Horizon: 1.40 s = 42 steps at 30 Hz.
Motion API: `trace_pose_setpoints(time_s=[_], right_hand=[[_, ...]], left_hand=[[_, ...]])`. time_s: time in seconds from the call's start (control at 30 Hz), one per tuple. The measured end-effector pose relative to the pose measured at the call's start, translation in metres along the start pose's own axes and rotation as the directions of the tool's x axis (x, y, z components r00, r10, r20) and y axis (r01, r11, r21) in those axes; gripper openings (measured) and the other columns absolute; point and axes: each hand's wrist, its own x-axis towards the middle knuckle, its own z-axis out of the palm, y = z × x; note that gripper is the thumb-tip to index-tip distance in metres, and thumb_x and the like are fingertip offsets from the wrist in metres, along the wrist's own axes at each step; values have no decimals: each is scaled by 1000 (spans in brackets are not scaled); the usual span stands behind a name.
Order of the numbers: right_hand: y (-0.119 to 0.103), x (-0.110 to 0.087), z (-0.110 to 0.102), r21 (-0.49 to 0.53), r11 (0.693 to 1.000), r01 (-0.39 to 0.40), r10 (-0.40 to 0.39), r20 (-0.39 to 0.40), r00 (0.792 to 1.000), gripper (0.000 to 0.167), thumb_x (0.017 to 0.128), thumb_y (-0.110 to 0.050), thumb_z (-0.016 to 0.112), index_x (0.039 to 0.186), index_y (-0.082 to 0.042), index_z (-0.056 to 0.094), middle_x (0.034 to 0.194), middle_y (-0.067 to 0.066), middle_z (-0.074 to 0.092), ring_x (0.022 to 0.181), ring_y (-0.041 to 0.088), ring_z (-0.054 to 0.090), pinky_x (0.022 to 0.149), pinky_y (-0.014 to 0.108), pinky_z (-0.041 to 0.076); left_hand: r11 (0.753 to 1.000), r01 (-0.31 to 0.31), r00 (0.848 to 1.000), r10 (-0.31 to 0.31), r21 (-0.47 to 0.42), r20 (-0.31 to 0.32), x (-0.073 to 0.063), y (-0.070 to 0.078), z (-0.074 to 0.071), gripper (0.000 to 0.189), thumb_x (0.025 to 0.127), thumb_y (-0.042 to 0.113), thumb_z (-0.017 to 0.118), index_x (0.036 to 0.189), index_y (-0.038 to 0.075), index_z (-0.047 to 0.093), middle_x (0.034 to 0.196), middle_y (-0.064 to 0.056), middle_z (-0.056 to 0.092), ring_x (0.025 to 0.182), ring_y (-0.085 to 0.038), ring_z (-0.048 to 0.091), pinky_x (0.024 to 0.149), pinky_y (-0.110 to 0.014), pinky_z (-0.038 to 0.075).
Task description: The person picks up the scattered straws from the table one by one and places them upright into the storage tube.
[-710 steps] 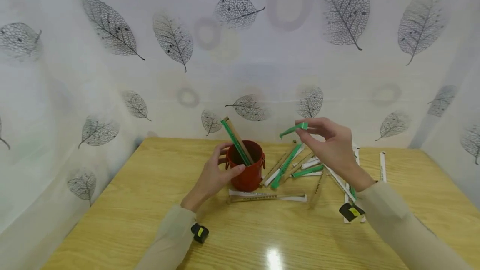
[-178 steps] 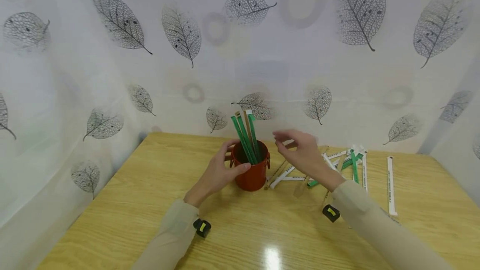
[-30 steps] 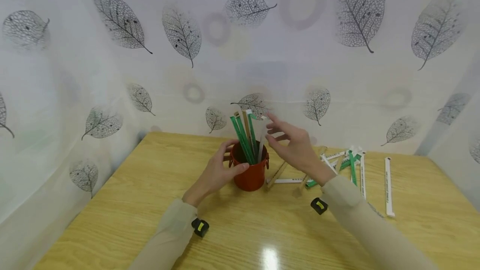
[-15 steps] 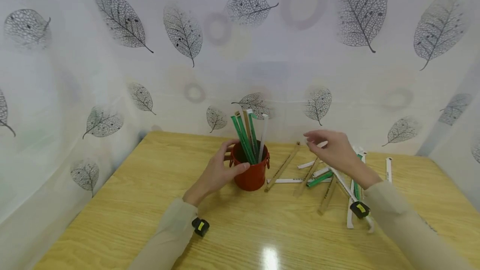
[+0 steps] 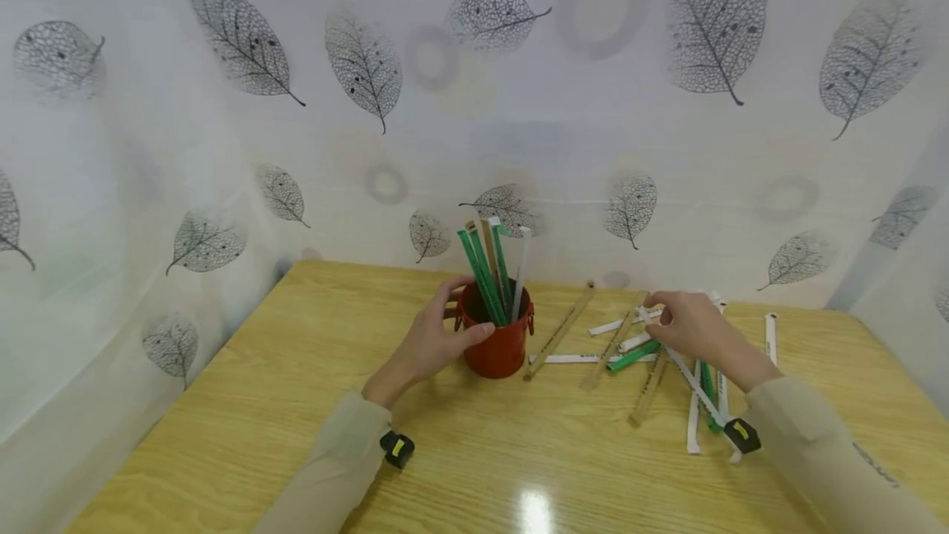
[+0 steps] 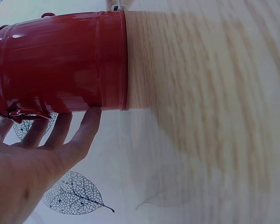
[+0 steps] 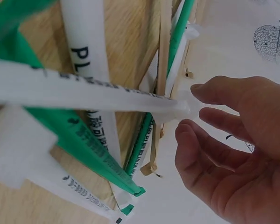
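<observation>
My left hand (image 5: 430, 344) holds a small red bucket (image 5: 495, 351) at its left side, thumb across the front. The bucket stands upright with several paper-wrapped straws in it: green straws (image 5: 478, 270), brown, and a white straw (image 5: 522, 266) leaning right. In the left wrist view, fingertips touch the bucket wall (image 6: 60, 65). Over the loose pile at the right, my right hand (image 5: 693, 328) has its fingers bent around the end of a white wrapped straw (image 7: 98, 91). The right wrist view shows a gap between thumb and fingers at that tip, with no clear contact.
Loose wrapped straws lie crossed on the wooden table (image 5: 296, 435), among them a brown straw (image 5: 559, 332) beside the bucket and a green straw (image 5: 633, 354). One white straw (image 5: 771, 336) lies apart at far right. A leaf-patterned curtain (image 5: 489, 105) stands behind.
Since the oldest frame, the straws in the bucket have grown from two to several. In the last second my right hand left a white straw there and moved right, down to the pile.
</observation>
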Motion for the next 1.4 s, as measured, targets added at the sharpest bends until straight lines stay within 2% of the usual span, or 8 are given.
trace_pose_setpoints(time_s=[0.17, 0.4, 0.6, 0.8, 1.0, 1.17, 1.27, 1.4], right_hand=[[1, 0, 5, 23, 1000, -21, 20, 39, 999, 47, 91, -8, 71, 132, 10, 56, 80, 8, 65, 65, 14, 56, 57, 31, 48], [1, -1, 12, 37, 999, -21, 20, 17, 1000, 45, 92, -3, 68, 134, 8, 56, 69, 2, 58, 54, 13, 46, 52, 29, 39], [-1, -5, 11, 62, 998, -32, 33, -6, 999, 46, 91, -1, 66, 135, 9, 55, 83, 14, 68, 55, 13, 52, 53, 29, 43], [-6, -7, 3, 90, 995, -34, 40, -66, 997, 51, 92, -3, 62, 141, 8, 51, 91, 24, 73, 48, 12, 56, 47, 28, 45], [-10, -6, -8, 55, 998, -11, 17, -119, 993, 59, 92, -4, 62, 147, 7, 45, 94, 26, 74, 43, 12, 51, 43, 27, 40], [-16, -7, -18, 33, 999, 39, -33, -172, 984, 62, 91, -2, 63, 150, 5, 43, 92, 24, 75, 43, 13, 46, 43, 25, 35], [-21, -8, -24, 9, 997, 82, -78, -227, 971, 60, 91, -2, 63, 148, 4, 46, 91, 22, 75, 50, 16, 59, 43, 25, 35], [-29, -10, -32, -13, 992, 128, -126, -310, 942, 52, 91, -2, 63, 141, 3, 55, 89, 21, 75, 68, 27, 73, 45, 24, 41]], left_hand=[[1000, 7, 1000, -7, -1, -7, 0, -1, 0, 69, 92, 42, 72, 152, 34, 37, 154, -8, 48, 135, -37, 52, 109, -59, 47], [1000, -1, 1000, 1, 4, -15, -1, 0, 0, 71, 92, 41, 72, 153, 32, 37, 154, -11, 49, 132, -39, 55, 107, -61, 48], [1000, 7, 1000, -7, 4, -20, -1, 1, 1, 71, 92, 41, 72, 153, 33, 38, 154, -11, 49, 132, -40, 55, 106, -62, 49], [1000, 16, 1000, -16, 12, -24, 0, -1, 1, 69, 92, 41, 72, 151, 36, 39, 152, -8, 50, 132, -38, 55, 107, -60, 49], [1000, 18, 1000, -17, 13, -18, 0, -1, 1, 69, 93, 41, 71, 152, 35, 37, 152, -8, 49, 133, -38, 54, 108, -60, 48], [1000, 21, 1000, -20, 11, -15, 0, -2, 1, 69, 93, 42, 71, 152, 36, 37, 152, -7, 49, 133, -38, 54, 108, -60, 48], [1000, 15, 1000, -14, 11, -17, 0, -2, 1, 69, 93, 42, 71, 152, 35, 37, 152, -7, 48, 133, -37, 54, 107, -60, 48], [1000, -2, 1000, 3, 13, -17, -1, -2, 1, 70, 93, 42, 71, 153, 33, 37, 153, -8, 48, 133, -38, 54, 107, -60, 48]])
